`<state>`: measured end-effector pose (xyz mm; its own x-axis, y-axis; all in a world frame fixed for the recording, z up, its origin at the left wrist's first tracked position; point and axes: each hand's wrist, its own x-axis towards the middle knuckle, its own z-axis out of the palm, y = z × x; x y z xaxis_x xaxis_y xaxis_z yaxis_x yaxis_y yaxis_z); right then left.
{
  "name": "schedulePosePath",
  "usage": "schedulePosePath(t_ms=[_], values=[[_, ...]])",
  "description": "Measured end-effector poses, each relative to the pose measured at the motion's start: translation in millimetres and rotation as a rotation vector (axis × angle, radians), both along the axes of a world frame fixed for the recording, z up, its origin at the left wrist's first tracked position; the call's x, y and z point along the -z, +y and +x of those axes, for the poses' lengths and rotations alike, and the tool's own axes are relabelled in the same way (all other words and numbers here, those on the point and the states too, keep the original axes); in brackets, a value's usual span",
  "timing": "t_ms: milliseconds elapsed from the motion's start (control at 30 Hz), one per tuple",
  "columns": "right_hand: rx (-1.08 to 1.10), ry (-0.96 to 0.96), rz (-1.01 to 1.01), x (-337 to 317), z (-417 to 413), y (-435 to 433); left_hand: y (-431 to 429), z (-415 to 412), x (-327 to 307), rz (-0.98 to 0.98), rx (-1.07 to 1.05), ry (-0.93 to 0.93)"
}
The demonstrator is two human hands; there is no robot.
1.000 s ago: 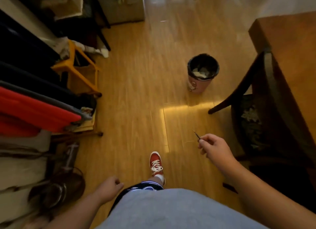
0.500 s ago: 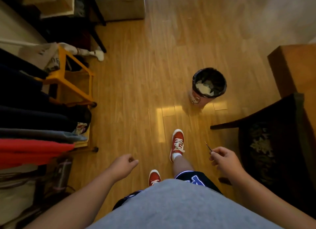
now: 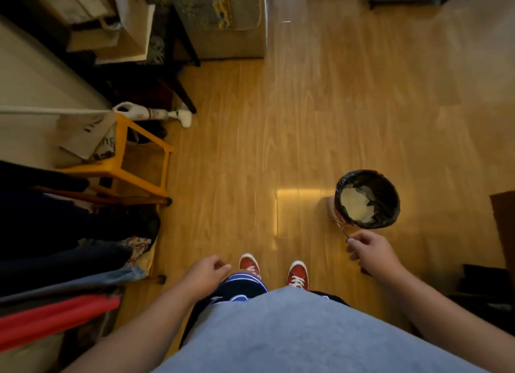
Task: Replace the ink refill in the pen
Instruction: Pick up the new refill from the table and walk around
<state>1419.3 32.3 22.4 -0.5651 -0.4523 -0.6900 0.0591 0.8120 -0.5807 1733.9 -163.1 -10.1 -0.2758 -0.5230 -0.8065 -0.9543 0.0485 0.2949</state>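
My right hand [image 3: 370, 252] pinches a thin dark ink refill [image 3: 343, 231], whose tip sticks up and left from my fingers. The refill's tip lies just below the near rim of a small round waste bin [image 3: 367, 199] lined with a black bag and holding crumpled paper. My left hand [image 3: 206, 275] hangs loosely curled near my thigh, with nothing seen in it. No pen body is in view. I stand on a wooden floor in red sneakers [image 3: 297, 274].
A yellow stool [image 3: 145, 155] with a paper bag stands at the left, beside hanging clothes [image 3: 55, 233]. Boxes and a dark chair leg sit at the upper left. A dark chair [image 3: 485, 283] and a wooden table edge [image 3: 503, 222] are at the right.
I have walked forward toward the bin, which now lies close in front of my right hand. My right hand with the refill has come up to the bin's near rim.
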Motion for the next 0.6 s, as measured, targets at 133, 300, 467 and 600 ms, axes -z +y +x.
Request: schedulePosePath(t_ms=[133,300,467,600], values=[[-0.047,0.023,-0.078,-12.6,-35.9,-96.4,-54.8,3.1,2.2,0.029,-0.045,-0.06],[-0.012,0.017,-0.115,-14.6,-67.9,-190.8,-148.1,-7.5,19.7,0.054,0.011,-0.146],[0.098,0.053,-0.051,-14.2,-101.0,-242.7,-265.4,-65.5,18.2,0.018,0.102,-0.154],[0.274,0.059,0.015,-13.5,-131.3,-247.2,-335.0,-152.1,5.1,-0.052,0.223,-0.109]])
